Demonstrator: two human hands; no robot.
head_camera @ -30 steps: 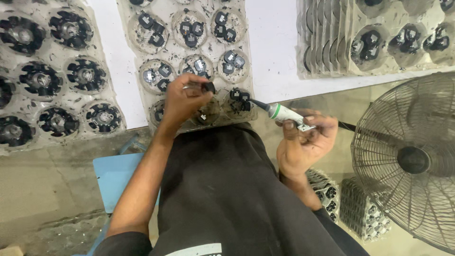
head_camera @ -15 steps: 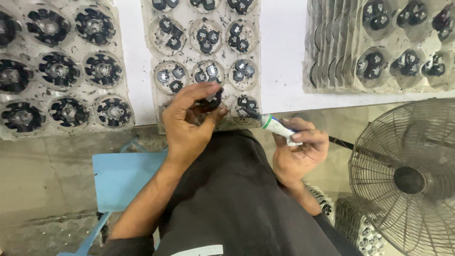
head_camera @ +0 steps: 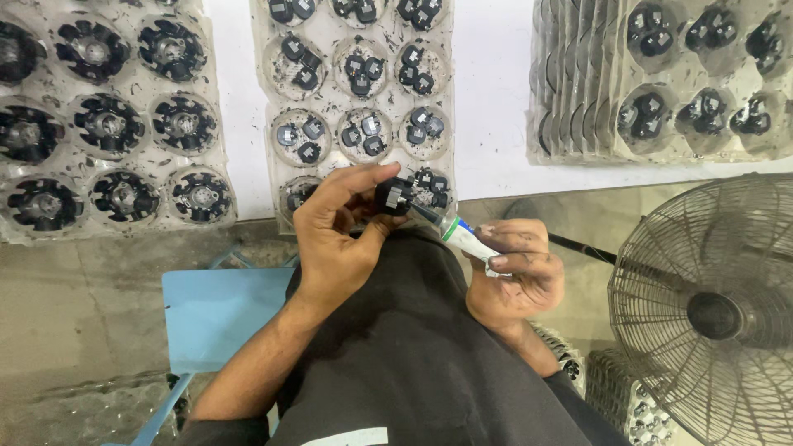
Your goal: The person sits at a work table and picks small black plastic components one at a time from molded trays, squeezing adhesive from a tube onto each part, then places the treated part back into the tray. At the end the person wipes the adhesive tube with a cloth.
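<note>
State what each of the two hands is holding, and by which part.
The left hand pinches a small black plastic part by its sides; the right hand grips a white and green tube around its rear body.

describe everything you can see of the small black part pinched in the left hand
The small black plastic-looking part is blocky, with a pale metallic patch on its near face. The left hand pinches it between thumb and fingers, raised just above the near edge of the middle clear moulded tray, which holds similar black pieces in round pockets. The dark tip of the white and green tube-like applicator, gripped in the right hand, reaches its right side; actual contact cannot be told.
</note>
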